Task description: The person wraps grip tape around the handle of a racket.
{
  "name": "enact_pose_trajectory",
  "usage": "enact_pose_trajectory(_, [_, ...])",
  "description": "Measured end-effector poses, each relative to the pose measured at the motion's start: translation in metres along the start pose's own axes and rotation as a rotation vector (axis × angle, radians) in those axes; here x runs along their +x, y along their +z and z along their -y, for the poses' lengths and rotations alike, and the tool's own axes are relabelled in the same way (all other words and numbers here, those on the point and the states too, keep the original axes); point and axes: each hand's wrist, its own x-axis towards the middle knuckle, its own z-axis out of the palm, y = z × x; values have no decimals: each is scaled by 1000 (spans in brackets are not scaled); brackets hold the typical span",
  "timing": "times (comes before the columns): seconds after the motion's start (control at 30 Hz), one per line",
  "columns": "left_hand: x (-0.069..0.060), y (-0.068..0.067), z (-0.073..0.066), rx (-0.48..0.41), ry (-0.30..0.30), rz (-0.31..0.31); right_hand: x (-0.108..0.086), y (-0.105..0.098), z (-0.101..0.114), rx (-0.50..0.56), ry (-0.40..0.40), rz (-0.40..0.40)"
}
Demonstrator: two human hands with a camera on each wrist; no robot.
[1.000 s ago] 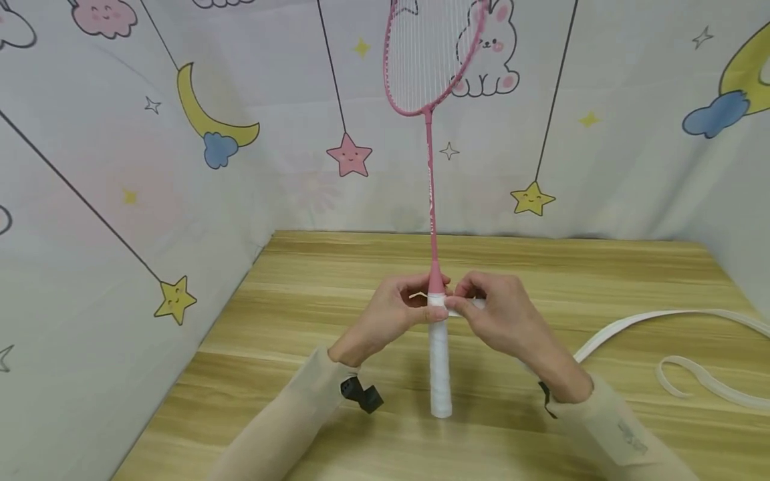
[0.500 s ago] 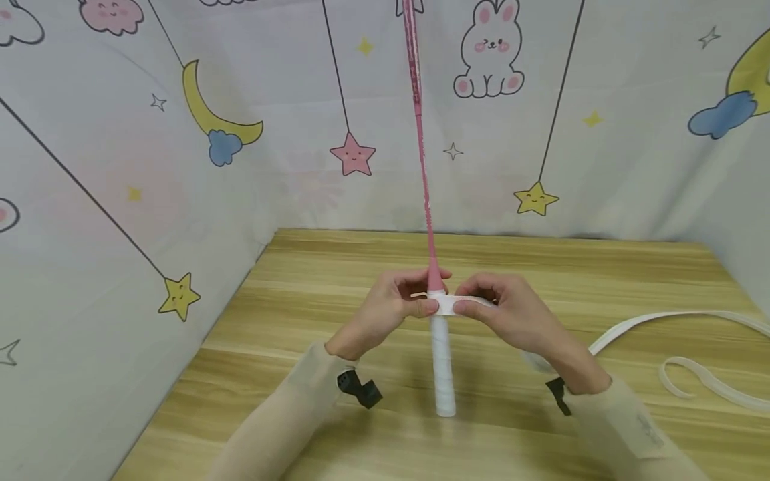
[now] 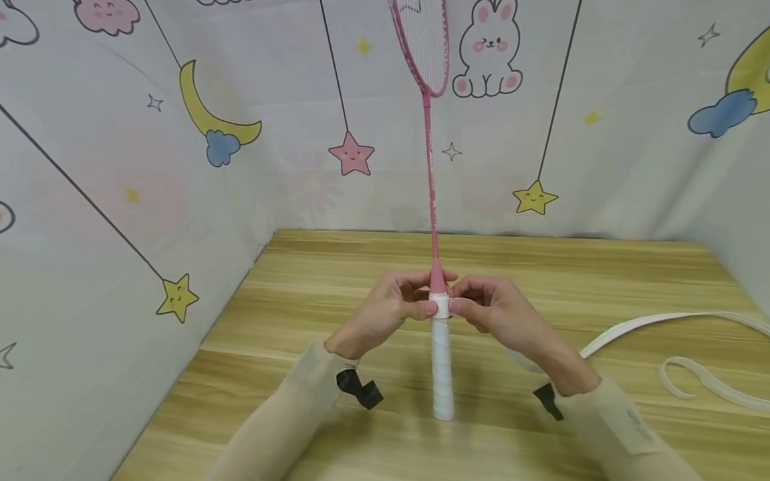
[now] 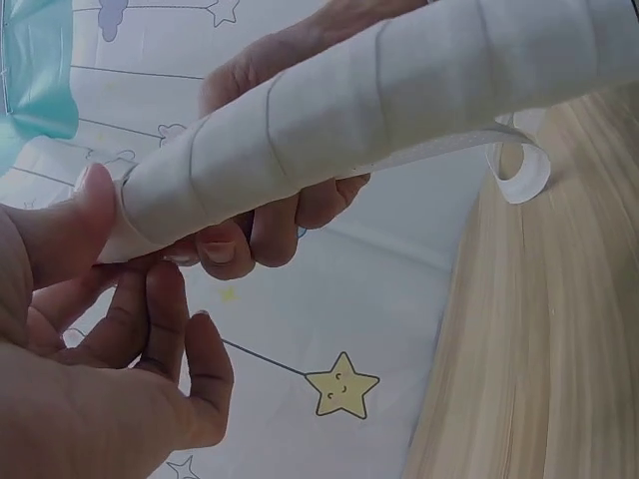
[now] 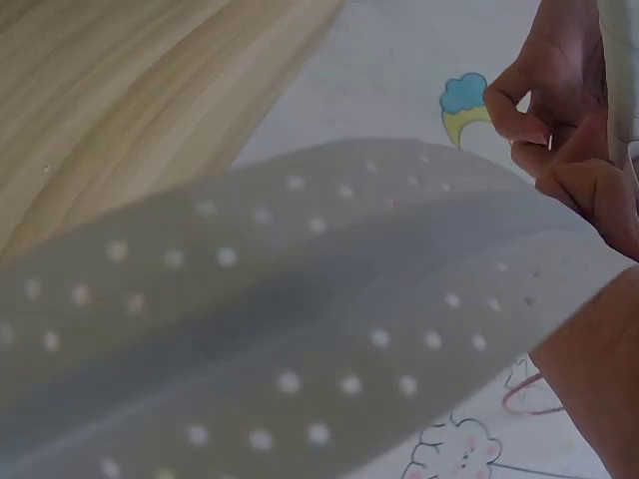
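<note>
A pink badminton racket (image 3: pixel 430 174) stands nearly upright, its white-wrapped handle (image 3: pixel 442 374) pointing down. My left hand (image 3: pixel 381 310) pinches the top of the handle just below the pink cone, thumb in front. Close against the other side, my right hand (image 3: pixel 508 317) pinches white overgrip tape (image 3: pixel 442 306) that circles the handle top. In the left wrist view, wrapped turns spiral along the handle (image 4: pixel 329 110). The loose tape (image 5: pixel 290 299), dotted with small holes, fills much of the right wrist view. Some right-hand fingers are hidden behind the handle.
From behind the right forearm, a long white strip (image 3: pixel 652 321) runs over the wooden table (image 3: pixel 337 254) to the right. Near it lies a thinner curled strip (image 3: pixel 710 381). A printed cloth backdrop (image 3: pixel 289 174) encloses the table's back and sides.
The racket head has turned from broad to edge-on, then partly back. Half a second ago tape stretched between both hands; now the right hand is nearer the handle and the tape lies against it.
</note>
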Motion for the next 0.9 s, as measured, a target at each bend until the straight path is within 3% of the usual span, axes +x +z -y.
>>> enact_pose_trajectory(0.27, [1, -3, -2, 29, 16, 4, 1, 3, -2, 93, 15, 41])
enact_pose_trajectory(0.53, [-3, -4, -2, 41, 82, 16, 1, 6, 2, 8, 3, -20])
enact_pose_trajectory(0.7, [-4, -6, -1, 75, 62, -11, 3, 9, 2, -17, 12, -54])
enact_pose_trajectory(0.9, [-3, -9, -1, 79, 33, -8, 2, 6, -2, 61, 62, -44])
